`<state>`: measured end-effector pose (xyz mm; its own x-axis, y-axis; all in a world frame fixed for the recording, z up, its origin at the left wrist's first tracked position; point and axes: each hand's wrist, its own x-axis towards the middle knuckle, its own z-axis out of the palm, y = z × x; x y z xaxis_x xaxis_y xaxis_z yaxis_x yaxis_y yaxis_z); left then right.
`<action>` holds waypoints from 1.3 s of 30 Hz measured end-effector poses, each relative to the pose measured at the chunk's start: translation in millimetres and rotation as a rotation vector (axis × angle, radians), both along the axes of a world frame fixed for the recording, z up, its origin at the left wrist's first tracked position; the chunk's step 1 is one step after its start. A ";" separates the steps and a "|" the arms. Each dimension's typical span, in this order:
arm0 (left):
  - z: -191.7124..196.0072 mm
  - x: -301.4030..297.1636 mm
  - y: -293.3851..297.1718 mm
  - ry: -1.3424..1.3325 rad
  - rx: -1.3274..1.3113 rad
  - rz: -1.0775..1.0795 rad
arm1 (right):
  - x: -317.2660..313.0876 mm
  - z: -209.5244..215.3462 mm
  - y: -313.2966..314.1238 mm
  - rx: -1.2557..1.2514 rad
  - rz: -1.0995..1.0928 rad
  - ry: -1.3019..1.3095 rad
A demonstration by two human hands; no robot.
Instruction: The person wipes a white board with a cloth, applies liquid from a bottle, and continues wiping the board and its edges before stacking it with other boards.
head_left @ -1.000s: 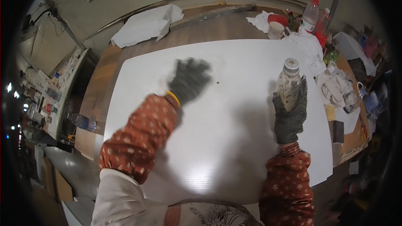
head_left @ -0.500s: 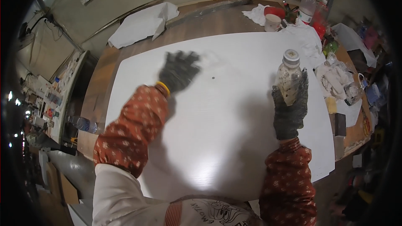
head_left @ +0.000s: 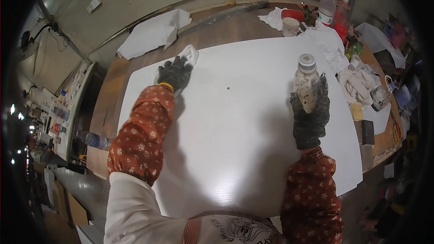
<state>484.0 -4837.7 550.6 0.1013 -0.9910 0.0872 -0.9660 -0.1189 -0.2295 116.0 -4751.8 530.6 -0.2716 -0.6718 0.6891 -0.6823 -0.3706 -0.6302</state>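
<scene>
The left hand [head_left: 175, 73], in a dark glove with a yellow cuff, lies palm down near the far left corner of a white panel [head_left: 226, 131], its fingers spread. A white cloth [head_left: 191, 54] shows just past the fingertips, at the panel's far edge; how much of it lies under the palm cannot be told.

The right hand [head_left: 311, 117], gloved alike, is over the right part of the panel, its thumb and fingers closed around a clear bottle [head_left: 306, 85] — capped in grey, tilted, and filled with something pale and speckled. Red floral sleeves cover both forearms. A small dark spot [head_left: 228, 88] marks the panel between the hands.

The panel covers most of a brown wooden tabletop [head_left: 105, 119]. Along the tabletop's far edge lie a white sheet [head_left: 156, 34], toward the left corner, and a long dark strip [head_left: 221, 17]. Toward the far right corner stand a pale cup [head_left: 290, 27], a red bowl [head_left: 293, 15] and a red-capped bottle [head_left: 327, 8]. Down the right side come crumpled white material [head_left: 327, 45], a pale fabric heap [head_left: 356, 83], a yellowish block [head_left: 356, 112] and a dark block [head_left: 367, 132] — the last two just beside the panel.
</scene>
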 end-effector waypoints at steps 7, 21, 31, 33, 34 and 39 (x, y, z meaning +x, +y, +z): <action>-24.6 -53.1 42.2 0.113 -0.333 -0.852 | -11.1 -1.1 1.5 0.004 -0.085 0.036; 8.0 -8.5 -56.4 0.512 0.130 -0.147 | -5.1 -10.7 -3.3 0.013 -0.031 0.033; 13.1 -10.0 -74.4 0.277 0.160 -0.210 | 0.2 1.0 1.8 -0.059 0.004 0.046; 22.2 -22.5 -68.5 0.181 0.229 -0.195 | -6.5 -1.4 -0.4 -0.017 0.004 0.048; 33.3 -29.8 -62.7 0.139 0.289 -0.165 | -9.0 -2.8 -2.3 -0.063 0.003 0.053; 17.9 -18.7 -65.9 0.363 0.191 -0.183 | -1.8 -0.3 0.7 -0.102 0.026 0.037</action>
